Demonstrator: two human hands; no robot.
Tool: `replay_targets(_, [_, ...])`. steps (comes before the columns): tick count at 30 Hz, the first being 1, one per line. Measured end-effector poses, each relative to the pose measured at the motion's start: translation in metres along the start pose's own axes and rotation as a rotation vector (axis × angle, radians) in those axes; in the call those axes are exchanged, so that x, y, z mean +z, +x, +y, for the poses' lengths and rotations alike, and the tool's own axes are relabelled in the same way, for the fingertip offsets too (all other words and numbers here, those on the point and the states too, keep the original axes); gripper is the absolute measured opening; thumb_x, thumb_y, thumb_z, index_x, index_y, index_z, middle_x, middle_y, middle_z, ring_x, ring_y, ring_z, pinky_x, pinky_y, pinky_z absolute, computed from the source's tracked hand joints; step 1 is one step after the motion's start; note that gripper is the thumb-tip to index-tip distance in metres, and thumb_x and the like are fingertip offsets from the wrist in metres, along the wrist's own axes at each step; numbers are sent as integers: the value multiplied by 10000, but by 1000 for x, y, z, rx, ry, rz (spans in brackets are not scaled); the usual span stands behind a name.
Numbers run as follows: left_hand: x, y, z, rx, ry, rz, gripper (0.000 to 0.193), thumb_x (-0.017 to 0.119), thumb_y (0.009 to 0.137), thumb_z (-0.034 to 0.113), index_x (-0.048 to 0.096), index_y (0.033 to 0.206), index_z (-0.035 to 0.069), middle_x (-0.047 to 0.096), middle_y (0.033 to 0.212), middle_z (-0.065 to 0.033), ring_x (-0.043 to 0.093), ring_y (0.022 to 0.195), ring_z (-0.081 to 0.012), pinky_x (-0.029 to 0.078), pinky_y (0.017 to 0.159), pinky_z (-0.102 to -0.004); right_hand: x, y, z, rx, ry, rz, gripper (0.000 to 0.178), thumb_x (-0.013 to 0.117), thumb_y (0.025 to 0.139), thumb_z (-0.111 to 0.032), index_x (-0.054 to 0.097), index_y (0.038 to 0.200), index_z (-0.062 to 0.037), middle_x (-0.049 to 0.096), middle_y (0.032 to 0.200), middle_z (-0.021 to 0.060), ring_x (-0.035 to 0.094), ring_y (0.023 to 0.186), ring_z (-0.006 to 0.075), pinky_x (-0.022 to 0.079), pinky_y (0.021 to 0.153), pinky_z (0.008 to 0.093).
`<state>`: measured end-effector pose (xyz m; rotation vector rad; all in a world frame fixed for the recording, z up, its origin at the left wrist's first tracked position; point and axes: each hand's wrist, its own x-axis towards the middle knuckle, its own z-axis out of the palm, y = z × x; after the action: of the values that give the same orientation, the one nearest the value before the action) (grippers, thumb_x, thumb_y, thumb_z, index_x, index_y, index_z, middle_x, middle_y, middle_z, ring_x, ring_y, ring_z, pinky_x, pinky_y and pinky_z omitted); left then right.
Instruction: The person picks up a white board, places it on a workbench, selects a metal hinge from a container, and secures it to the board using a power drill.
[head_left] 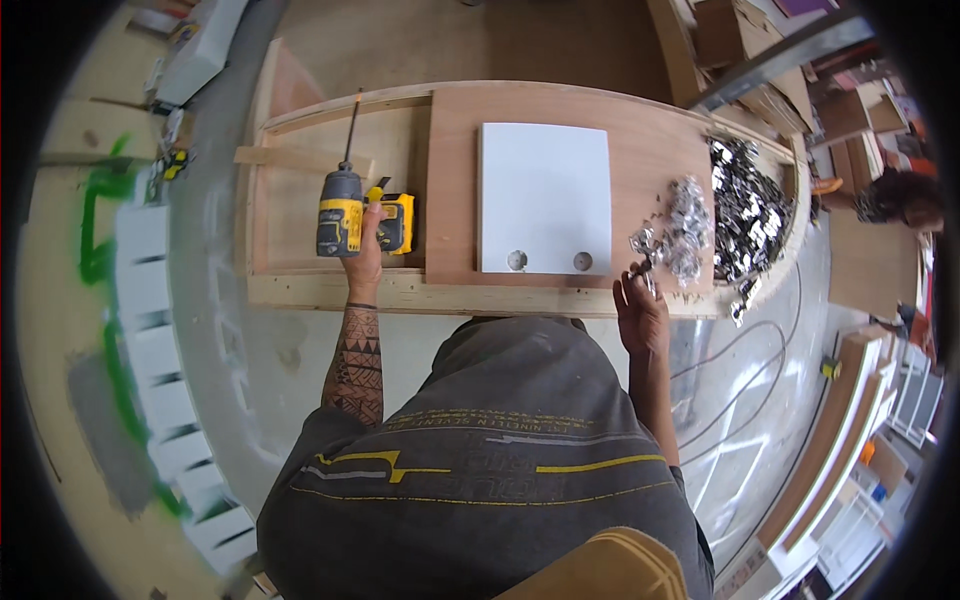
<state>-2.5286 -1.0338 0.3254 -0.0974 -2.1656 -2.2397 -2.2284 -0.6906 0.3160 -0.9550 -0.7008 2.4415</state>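
My left hand (pixel 366 255) is wrapped around the grip of a yellow and black cordless drill (pixel 341 218). Its long thin bit points away from me, and its battery shows right of my fingers. A white panel (pixel 545 195) lies flat on a brown board (pixel 455 190), with two round recesses along its near edge. Just right of that edge, the fingers of my right hand (pixel 640 310) are closed on a small metal hinge (pixel 646 268). Beyond them on the board is a heap of silver hinge parts (pixel 686 230), with small dark screws scattered beside it.
The board rests across a wooden frame bench (pixel 340 290). More dark and shiny metal parts (pixel 745 215) fill its right end. A hose (pixel 735 400) curls on the floor at right. Several white panels (pixel 150 290) line the left side. Another person (pixel 905 200) is at the far right.
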Motion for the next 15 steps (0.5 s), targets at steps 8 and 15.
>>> replay_targets(8, [-4,3,2,-3,82,-92,491,708,981,218,541,1404,32,632,1272,-78,645,1021,-140,543,926,-321,14,19,10,-109,-264,89,267,643,1029,-170,573,1269,-77,690,1170,81,660,1053,184,536,961,384])
replay_targets(15, [-9,-33,2,-81,228,14,482,765,949,240,560,1315,4,619,1156,-81,626,1019,-160,541,889,-317,47,29,11,-444,-709,20,212,637,1044,-179,610,1161,-4,670,1016,13,582,932,75,469,822,238])
